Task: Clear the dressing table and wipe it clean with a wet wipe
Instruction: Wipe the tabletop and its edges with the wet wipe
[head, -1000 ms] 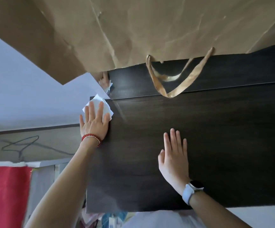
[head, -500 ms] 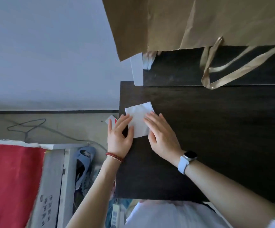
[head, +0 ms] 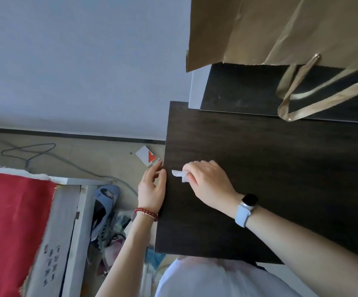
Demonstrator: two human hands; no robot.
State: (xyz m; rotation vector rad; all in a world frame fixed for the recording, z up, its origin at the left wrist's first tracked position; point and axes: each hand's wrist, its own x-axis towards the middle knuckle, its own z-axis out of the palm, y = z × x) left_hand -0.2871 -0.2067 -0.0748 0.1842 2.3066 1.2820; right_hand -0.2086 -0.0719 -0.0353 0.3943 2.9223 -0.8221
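Note:
The dark wood dressing table point(head: 281, 172) fills the right half of the view. My right hand point(head: 208, 183), with a watch on its wrist, grips a crumpled white wet wipe point(head: 180, 175) on the table near its left edge. Only a small corner of the wipe shows past the fingers. My left hand point(head: 152, 189), wearing a red bead bracelet, hovers at the table's left edge with fingers loosely curled and nothing in it.
A brown paper bag point(head: 281, 28) with ribbon handles point(head: 315, 97) hangs over the raised back ledge. On the floor to the left lie a white-and-red card point(head: 148, 156), a cable point(head: 30, 151), a blue slipper point(head: 105, 202) and a red cloth point(head: 8, 228).
The wipe went from my left hand flat at the far left corner, to both hands folding it, to bunched in my right hand. My left hand has drawn back off the table edge.

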